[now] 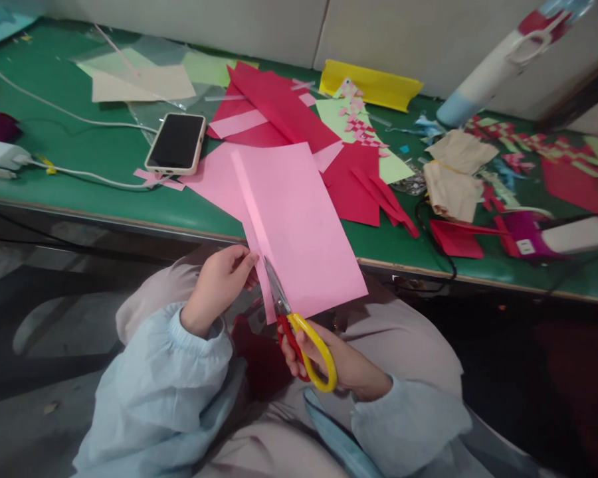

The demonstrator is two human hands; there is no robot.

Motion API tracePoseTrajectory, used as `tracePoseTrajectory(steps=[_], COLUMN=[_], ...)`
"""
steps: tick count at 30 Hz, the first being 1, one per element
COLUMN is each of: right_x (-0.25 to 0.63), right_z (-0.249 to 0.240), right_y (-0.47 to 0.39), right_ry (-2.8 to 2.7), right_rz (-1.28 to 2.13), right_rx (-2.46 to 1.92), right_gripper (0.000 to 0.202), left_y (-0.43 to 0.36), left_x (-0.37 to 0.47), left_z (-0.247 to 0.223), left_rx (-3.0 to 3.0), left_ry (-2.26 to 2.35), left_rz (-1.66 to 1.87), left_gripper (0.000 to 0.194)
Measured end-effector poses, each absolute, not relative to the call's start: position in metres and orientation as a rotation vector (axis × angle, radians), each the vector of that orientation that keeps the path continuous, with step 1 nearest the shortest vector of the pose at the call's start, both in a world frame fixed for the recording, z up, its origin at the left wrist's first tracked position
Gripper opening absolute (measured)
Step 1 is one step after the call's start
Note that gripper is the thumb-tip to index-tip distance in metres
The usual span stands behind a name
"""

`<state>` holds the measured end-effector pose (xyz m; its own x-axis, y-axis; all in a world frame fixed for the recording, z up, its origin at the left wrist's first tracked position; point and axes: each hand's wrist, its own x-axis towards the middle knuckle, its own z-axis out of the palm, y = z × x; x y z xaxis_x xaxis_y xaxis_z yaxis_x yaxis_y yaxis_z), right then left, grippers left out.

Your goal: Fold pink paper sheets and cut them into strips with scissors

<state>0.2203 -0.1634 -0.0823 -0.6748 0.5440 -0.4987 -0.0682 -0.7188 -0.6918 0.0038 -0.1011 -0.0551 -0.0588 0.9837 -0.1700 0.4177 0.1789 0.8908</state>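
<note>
Nearest are the blue sleeves (149, 392), over the lap (408, 338). The right hand (343, 358) has its grip closed around the handles of the scissors (279, 297), with the blades at the pink sheet (303, 219). The left hand (222, 282) has its grip pinched on this sheet's left edge. The sheet extends from above the lap onto the green bench (94, 149), where a phone (176, 144), red paper (359, 182) and a bottle (493, 73) are, before a pale wall (259, 26).

No legible text, numbers, brands or signs
</note>
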Motion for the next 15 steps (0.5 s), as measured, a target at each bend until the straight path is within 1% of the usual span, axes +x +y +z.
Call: tracePoseTrajectory(steps=[4, 10, 12, 15], right_x=[0.217, 0.209, 0.207, 0.205], right_z=[-0.081, -0.077, -0.08, -0.089], right_y=[-0.165, -0.162, -0.162, -0.165], right_ry=[-0.942, -0.793, -0.717, -0.598], right_rz=[2.413, 2.424, 2.42, 2.382], right_rx=[-1.044, -1.009, -0.983, -0.977], right_gripper=[0.049, 0.057, 0.056, 0.047], left_y=[-0.102, -0.102, -0.101, -0.101], left_x=[0.004, 0.006, 0.006, 0.006], left_z=[-0.054, -0.051, -0.051, -0.051], left_rx=[1.36, 1.342, 1.322, 1.304], left_ry=[1.599, 1.591, 1.603, 1.621], left_rz=[0.85, 0.86, 0.877, 0.904], left_gripper=[0.032, 0.031, 0.031, 0.032])
